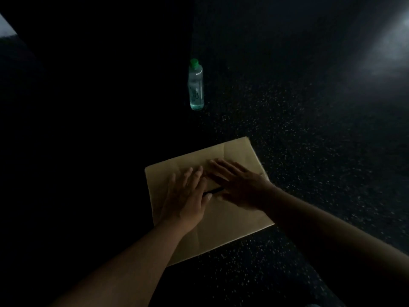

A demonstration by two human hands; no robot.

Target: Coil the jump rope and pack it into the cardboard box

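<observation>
A tan cardboard box (234, 220) lies on the dark floor at the centre of the view, its top flaps folded down. My left hand (188, 196) rests flat on the left flap with fingers spread. My right hand (239, 185) lies flat on the right flap, fingers pointing up and left. Between the two hands a short dark slit (213, 191) shows where the flaps meet. The jump rope is not in sight. The scene is very dim.
A clear plastic water bottle (196, 85) with a green cap stands on the floor beyond the box. A large black shape (99, 85) fills the left side. Speckled dark flooring (309, 140) extends to the right.
</observation>
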